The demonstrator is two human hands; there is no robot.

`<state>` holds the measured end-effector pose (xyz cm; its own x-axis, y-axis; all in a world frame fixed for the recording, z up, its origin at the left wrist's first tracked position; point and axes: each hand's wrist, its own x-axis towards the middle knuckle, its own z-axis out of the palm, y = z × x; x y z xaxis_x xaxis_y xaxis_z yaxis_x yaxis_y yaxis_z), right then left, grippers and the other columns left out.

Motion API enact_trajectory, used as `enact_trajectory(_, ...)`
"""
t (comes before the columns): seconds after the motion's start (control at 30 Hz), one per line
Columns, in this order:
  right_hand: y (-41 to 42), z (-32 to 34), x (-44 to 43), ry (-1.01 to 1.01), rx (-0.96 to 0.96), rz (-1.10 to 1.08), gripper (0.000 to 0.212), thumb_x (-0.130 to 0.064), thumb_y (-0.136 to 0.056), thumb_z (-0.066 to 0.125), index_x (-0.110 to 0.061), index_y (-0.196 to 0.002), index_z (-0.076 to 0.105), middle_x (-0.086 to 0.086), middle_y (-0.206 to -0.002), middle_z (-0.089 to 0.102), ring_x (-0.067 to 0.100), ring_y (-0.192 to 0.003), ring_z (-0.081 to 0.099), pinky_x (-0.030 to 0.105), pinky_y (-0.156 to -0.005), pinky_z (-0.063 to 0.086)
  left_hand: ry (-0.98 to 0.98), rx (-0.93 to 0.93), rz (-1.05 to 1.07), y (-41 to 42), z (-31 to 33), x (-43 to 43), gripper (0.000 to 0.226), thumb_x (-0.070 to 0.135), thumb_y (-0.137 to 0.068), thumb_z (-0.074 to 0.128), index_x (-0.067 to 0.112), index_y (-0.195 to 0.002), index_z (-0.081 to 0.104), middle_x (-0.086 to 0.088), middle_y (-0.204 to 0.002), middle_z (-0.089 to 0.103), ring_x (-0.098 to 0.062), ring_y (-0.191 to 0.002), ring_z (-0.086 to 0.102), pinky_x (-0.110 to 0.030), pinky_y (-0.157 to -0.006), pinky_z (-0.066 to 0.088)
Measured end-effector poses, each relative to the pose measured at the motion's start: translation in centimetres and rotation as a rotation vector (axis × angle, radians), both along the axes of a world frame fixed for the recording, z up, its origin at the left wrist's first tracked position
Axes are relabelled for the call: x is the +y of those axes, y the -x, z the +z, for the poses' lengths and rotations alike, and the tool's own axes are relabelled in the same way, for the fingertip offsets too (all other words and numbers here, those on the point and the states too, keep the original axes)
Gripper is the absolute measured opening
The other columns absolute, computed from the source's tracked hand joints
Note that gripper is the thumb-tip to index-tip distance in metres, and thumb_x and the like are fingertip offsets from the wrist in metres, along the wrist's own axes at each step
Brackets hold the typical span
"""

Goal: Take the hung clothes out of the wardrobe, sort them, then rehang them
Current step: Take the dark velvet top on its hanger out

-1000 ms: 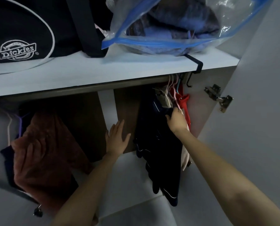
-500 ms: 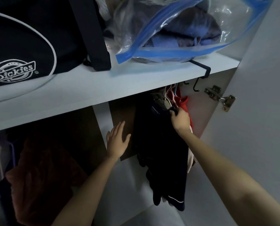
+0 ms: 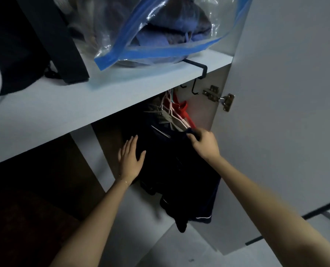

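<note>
The left hand (image 3: 131,158) has moved to the right. A second ago it lay flat on the brown panel (image 3: 110,143) with a gap to the clothes; now its thumb side touches the left edge of the dark garment (image 3: 179,174). Its fingers are straight and a little apart, and they hold nothing.

The right hand (image 3: 204,144) keeps its grip. Thumb and curled fingers pinch the dark cloth at the top, near the shoulder, just below the hangers (image 3: 171,106). This pinched part now stands forward of the khaki piece (image 3: 160,113) and the red piece (image 3: 182,107), which hang close together behind it under the shelf (image 3: 102,101).

The garment is still inside the wardrobe, at the right end, near the open door (image 3: 285,93). The shelf hides the rail, so I cannot tell whether its hook is on it.

I judge that the person is separating one garment from the group, and the left hand comes to support it. The taking out is only at its start here; sorting and rehanging are not yet begun.
</note>
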<state>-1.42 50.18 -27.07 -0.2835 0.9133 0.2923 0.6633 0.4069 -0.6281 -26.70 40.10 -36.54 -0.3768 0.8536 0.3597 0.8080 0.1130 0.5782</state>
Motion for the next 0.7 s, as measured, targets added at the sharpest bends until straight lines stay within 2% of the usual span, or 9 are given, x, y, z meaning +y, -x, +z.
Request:
enact_trajectory(0.1,-3.1,-0.8,-1.5,0.015,-0.021,0.004,0.020,-0.035,-0.093,0.060,-0.016,-0.095,0.068,0.006,-0.087,0.071,0.025,-0.081,0.065,0.037,-0.067,0.050,-0.011,-0.013,-0.036,-1.1,0.2,1.6,0.063,0.035,-0.099,0.055,0.021,-0.155,0.030,-0.004,-0.160,0.031,-0.024,-0.148,0.025,-0.052,-0.118,0.022)
enact_trajectory(0.2,-6.5,-1.3,-3.2,0.015,-0.054,-0.037,0.018,-0.032,-0.093,0.062,-0.017,-0.083,0.064,0.004,-0.077,0.068,0.020,-0.071,0.060,0.029,-0.060,0.036,-0.004,-0.001,-0.090,-2.9,0.0,3.2,0.063,0.035,-0.100,0.053,0.021,-0.156,0.027,-0.004,-0.161,0.028,-0.025,-0.149,0.024,-0.051,-0.118,0.023)
enact_trajectory(0.3,-9.6,-1.4,-5.4,-0.015,-0.103,-0.089,0.027,-0.035,-0.091,0.060,-0.021,-0.069,0.051,-0.001,-0.062,0.055,0.024,-0.061,0.053,0.030,-0.056,0.030,-0.010,0.016,-0.152,-5.2,-0.5,4.1,0.064,0.034,-0.100,0.054,0.020,-0.156,0.027,-0.005,-0.161,0.028,-0.026,-0.148,0.025,-0.049,-0.118,0.024)
enact_trajectory(0.37,-11.7,-1.6,-7.0,-0.045,-0.127,-0.119,0.030,-0.034,-0.089,0.061,-0.018,-0.067,0.049,-0.001,-0.058,0.052,0.024,-0.057,0.049,0.031,-0.054,0.031,-0.016,0.032,-0.198,-6.8,-0.9,4.5,0.064,0.033,-0.099,0.055,0.018,-0.155,0.028,-0.006,-0.160,0.030,-0.027,-0.147,0.027,-0.049,-0.118,0.025)
enact_trajectory(0.43,-13.9,-1.6,-8.3,-0.077,-0.152,-0.148,0.030,-0.036,-0.088,0.061,-0.014,-0.068,0.055,0.002,-0.058,0.057,0.027,-0.057,0.053,0.032,-0.053,0.036,-0.020,0.042,-0.234,-8.7,-1.2,4.7,0.063,0.031,-0.099,0.056,0.017,-0.155,0.029,-0.007,-0.160,0.031,-0.027,-0.147,0.027,-0.048,-0.117,0.024)
enact_trajectory(0.57,-18.7,-1.5,-10.7,-0.122,-0.197,-0.178,0.031,-0.040,-0.086,0.058,-0.015,-0.068,0.056,0.000,-0.058,0.058,0.027,-0.058,0.056,0.029,-0.053,0.035,-0.024,0.062,-0.274,-12.3,-1.8,4.8,0.057,0.025,-0.098,0.059,0.011,-0.150,0.039,-0.011,-0.154,0.040,-0.031,-0.144,0.034,-0.049,-0.116,0.025)
enact_trajectory(0.7,-24.0,-1.2,-13.7,-0.161,-0.211,-0.212,0.030,-0.037,-0.086,0.059,-0.023,-0.065,0.044,-0.011,-0.055,0.043,0.024,-0.053,0.051,0.028,-0.053,0.033,0.082,0.071,-0.288,-15.3,-3.2,4.9,0.045,0.024,-0.099,0.058,0.002,-0.138,0.051,-0.018,-0.139,0.055,-0.036,-0.135,0.044,-0.049,-0.114,0.027)
